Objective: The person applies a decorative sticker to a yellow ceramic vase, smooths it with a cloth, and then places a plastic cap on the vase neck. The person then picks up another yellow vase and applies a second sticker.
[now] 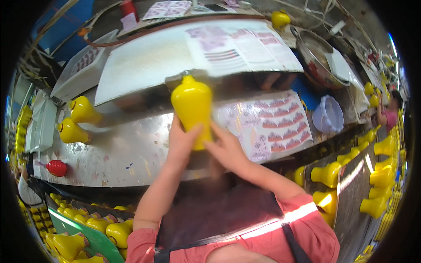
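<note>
Between my two hands a glossy yellow vase [191, 103] stands upright over the metal worktable [118, 153], its narrow neck at the far end. My left hand [180, 142] is closed round the lower left side of the vase. On the lower right side, the fingers of my right hand [226, 147] press against it. I cannot tell whether the vase's base touches the table. Just right of my hands lies a sheet of purple and red printed decals [280, 127]. A dark object [173, 80], partly hidden, sits behind the vase's neck.
Two yellow vases [74, 131] lie at the table's left, near a red ribbed bulb [56, 168]. Behind, a white board [144, 61] carries more printed sheets. At right are a lavender bucket [328, 115] and a large metal basin [313, 48]. Racks of yellow vases [326, 174] flank me.
</note>
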{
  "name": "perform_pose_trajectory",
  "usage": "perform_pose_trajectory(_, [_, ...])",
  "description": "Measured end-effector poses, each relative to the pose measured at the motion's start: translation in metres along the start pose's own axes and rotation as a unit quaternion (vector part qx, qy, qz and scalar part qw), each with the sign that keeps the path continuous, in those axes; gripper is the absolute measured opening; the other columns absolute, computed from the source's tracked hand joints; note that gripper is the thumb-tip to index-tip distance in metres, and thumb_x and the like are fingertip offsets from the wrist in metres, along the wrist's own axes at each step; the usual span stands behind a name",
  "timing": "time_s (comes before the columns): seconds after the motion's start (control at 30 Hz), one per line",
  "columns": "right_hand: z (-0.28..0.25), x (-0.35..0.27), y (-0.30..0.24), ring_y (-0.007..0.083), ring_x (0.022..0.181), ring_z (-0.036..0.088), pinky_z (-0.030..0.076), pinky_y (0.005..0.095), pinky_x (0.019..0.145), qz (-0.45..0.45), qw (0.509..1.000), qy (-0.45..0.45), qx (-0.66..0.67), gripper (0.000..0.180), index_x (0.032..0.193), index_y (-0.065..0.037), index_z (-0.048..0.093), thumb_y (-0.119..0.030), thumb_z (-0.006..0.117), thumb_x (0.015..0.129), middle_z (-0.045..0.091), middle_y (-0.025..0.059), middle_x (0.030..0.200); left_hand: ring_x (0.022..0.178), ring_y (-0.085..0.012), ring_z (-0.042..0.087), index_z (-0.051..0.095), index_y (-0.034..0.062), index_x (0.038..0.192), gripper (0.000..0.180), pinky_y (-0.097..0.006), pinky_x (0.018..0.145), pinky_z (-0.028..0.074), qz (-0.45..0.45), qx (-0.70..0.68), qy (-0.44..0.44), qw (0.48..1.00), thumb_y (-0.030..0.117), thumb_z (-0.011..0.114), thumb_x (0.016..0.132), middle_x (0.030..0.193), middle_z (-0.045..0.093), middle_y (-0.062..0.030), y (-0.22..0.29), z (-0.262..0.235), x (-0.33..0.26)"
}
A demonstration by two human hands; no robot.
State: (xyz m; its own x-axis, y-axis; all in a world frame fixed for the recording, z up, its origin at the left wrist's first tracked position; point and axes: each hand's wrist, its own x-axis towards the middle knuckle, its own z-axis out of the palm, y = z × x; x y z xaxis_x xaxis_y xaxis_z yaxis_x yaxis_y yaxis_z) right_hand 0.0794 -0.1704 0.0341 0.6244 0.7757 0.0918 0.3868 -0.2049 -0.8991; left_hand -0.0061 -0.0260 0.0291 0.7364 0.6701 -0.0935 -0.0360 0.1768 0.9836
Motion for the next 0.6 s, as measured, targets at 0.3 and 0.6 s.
perform_pose_trajectory(0.3, [-0.103,-0.052,0.075,0.0321,0.083,0.074,0.057,0.0392,0.074,0.024,0.955,0.168,-0.244,0.017,0.098,-0.003,0.077,-0.016,0.067,0.094,0.075,0.0174,0.093,0.139,-0.0341,0.049,0.02,0.0,0.163,0.081,-0.04,0.116,0.036,0.123,0.241,0.076,0.96,0.022,0.062,0.098,0.153,0.047,-0.0249,-0.014,0.004,-0.01])
perform_pose_trajectory(0.6, [-0.221,-0.122,0.14,0.0424,0.09,0.071,0.056,0.0513,0.079,0.25,0.822,0.212,-0.465,0.035,0.127,-0.015,0.071,-0.018,0.053,0.098,0.073,0.0231,0.094,0.133,-0.0336,0.052,0.022,0.0004,0.163,0.072,-0.038,0.113,0.037,0.094,0.175,0.005,0.98,0.027,0.054,0.104,0.149,0.05,-0.0222,-0.024,-0.002,-0.019])
